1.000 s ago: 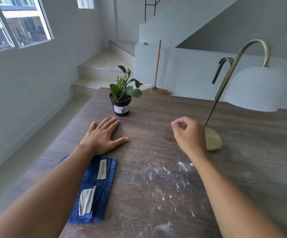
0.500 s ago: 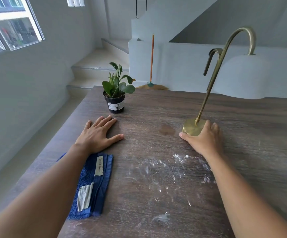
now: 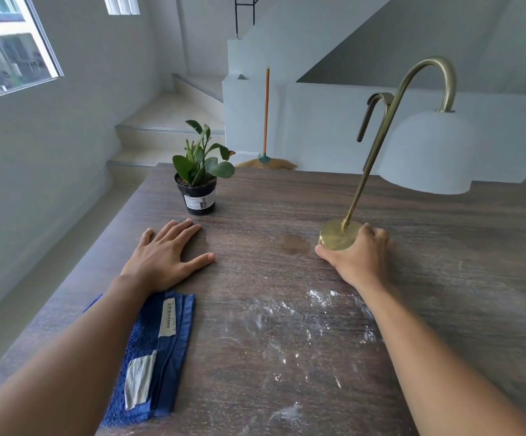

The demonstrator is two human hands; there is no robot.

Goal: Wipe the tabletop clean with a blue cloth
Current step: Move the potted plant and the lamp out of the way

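The folded blue terry cloth [image 3: 151, 357], white tags showing, lies on the dusty dark wood tabletop [image 3: 287, 309] under the left forearm. Left hand [image 3: 164, 256] rests flat, empty; right hand [image 3: 357, 256] now grips the brass lamp base [image 3: 338, 234], as half a second ago.

One head-worn wide-angle view looks forward and down (close) over the tabletop [image 3: 287, 278].

A dark wood-grain tabletop [image 3: 287, 199] fills the lower frame. On it, lower left, lies a folded blue cloth [image 3: 164, 357] with pale labels. White powder [image 3: 287, 322] is smeared across the centre. A potted plant [image 3: 199, 180] stands upper centre-left; a brass lamp [image 3: 338, 234] stands centre-right. The left hand [image 3: 161, 259] lies flat on the wood; the right hand [image 3: 357, 256] rests against the lamp's base.
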